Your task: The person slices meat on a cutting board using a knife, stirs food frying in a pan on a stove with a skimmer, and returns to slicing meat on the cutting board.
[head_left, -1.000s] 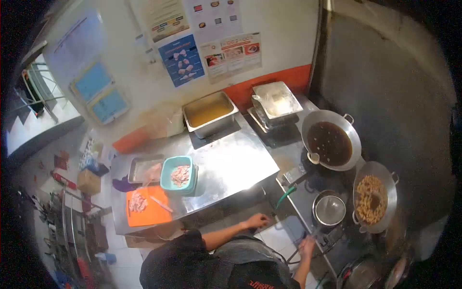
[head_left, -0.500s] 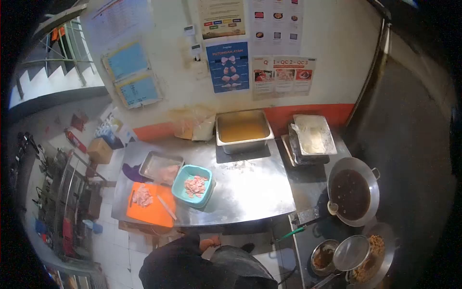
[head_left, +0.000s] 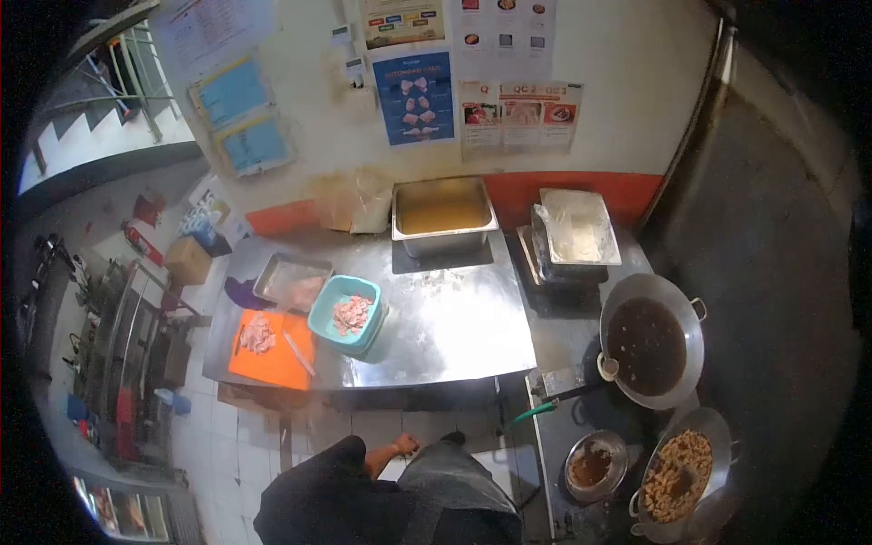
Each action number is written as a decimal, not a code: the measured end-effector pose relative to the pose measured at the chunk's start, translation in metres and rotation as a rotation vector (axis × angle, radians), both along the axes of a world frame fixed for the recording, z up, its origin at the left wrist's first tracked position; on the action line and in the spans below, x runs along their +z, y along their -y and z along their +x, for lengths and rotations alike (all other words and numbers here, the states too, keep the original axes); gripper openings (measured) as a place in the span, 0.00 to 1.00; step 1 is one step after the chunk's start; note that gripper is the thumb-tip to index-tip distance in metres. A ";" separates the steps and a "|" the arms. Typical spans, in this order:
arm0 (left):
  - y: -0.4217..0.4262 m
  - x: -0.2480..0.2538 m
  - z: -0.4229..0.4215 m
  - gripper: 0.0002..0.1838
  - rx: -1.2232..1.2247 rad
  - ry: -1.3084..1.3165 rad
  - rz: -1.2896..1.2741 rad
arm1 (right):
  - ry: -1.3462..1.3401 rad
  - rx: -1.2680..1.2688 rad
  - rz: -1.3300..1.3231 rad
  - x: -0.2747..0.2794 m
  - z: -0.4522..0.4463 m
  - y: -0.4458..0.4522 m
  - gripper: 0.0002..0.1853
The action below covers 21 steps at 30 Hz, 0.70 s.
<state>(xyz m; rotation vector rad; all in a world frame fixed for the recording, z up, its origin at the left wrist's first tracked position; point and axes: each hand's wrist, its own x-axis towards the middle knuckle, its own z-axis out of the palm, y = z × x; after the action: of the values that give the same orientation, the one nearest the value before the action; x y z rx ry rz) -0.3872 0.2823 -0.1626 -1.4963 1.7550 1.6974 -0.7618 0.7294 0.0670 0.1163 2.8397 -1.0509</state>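
Observation:
My left hand (head_left: 406, 443) is in front of my body, below the table edge, with its fingers curled in and nothing visible in them. My right hand is out of view. At the lower right, a wok of browned fried pieces (head_left: 677, 477) sits beside a metal bowl (head_left: 597, 465) with brown residue inside. Behind them a larger wok (head_left: 647, 341) holds dark oil, and a ladle with a green-ended handle (head_left: 536, 413) lies against its near left side.
On the steel table (head_left: 445, 336) are an orange cutting board (head_left: 272, 368) with raw meat and a knife (head_left: 298, 352), a turquoise tub (head_left: 345, 313) of meat pieces, a metal tray (head_left: 291, 282) and a deep pan of yellowish liquid (head_left: 443, 218). A floury tray (head_left: 579, 227) stands at right.
The mesh strainer that was over the fried pieces and bowl is no longer visible there. My view has shifted, so the table appears higher. My left hand stays curled in front of me.

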 end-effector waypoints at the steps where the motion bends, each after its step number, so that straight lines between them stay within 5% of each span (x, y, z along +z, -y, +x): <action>1: -0.006 -0.008 0.008 0.18 0.001 0.011 0.005 | 0.011 0.000 -0.005 0.001 -0.005 -0.007 0.29; 4: -0.028 -0.011 0.017 0.17 -0.244 -0.077 -0.108 | 0.039 0.001 -0.009 0.001 -0.021 -0.024 0.28; 6: -0.039 0.003 0.007 0.16 0.093 0.090 0.078 | 0.051 0.005 -0.014 0.002 -0.035 -0.035 0.27; 11: -0.081 0.053 0.000 0.16 0.077 0.100 0.086 | 0.101 0.010 -0.014 0.005 -0.059 -0.061 0.25; 19: -0.094 0.049 0.019 0.13 0.023 0.122 0.140 | 0.244 0.041 -0.071 0.007 -0.106 -0.139 0.22; 21: -0.091 0.052 0.030 0.14 0.189 0.103 0.191 | 0.347 0.042 -0.083 0.019 -0.102 -0.177 0.21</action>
<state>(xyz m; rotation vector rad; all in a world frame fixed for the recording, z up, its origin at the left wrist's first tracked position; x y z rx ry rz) -0.3573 0.3737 -0.1101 -1.6729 1.3953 1.7840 -0.8638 0.9064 0.0857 0.2085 2.4753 -1.0249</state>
